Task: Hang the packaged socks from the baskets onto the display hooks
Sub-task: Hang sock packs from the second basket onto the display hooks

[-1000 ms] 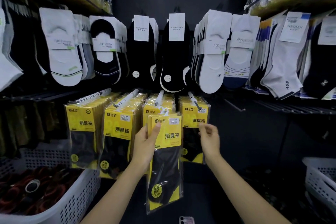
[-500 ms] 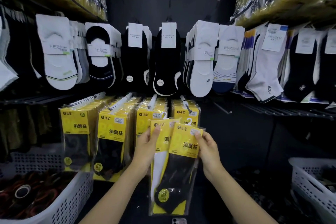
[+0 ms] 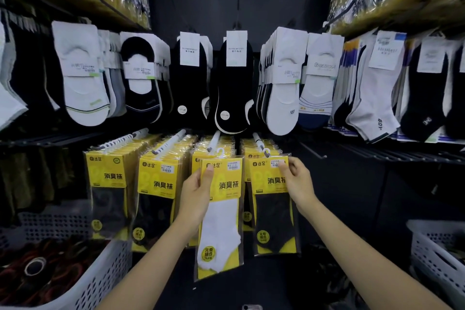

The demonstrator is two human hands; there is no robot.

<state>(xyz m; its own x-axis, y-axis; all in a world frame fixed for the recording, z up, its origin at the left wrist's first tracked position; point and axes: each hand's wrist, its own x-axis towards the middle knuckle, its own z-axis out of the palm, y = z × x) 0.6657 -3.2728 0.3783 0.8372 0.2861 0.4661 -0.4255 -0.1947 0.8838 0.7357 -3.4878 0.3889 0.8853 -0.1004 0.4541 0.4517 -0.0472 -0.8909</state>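
We grip the white-sock pack (image 3: 221, 231) in our left hand (image 3: 195, 196); our right hand (image 3: 298, 184), just beside, pinches a top corner of the black-sock pack (image 3: 274, 219).

I see my left hand (image 3: 195, 199) holding a sock pack (image 3: 224, 209) before the third hook (image 3: 215, 139), my right hand (image 3: 298, 184) pinching the front pack (image 3: 271, 199) on the fourth hook (image 3: 258, 139) beside it, hanging socks (image 3: 234, 83) above, a left basket (image 3: 100, 282) and right basket (image 3: 427, 246) below.
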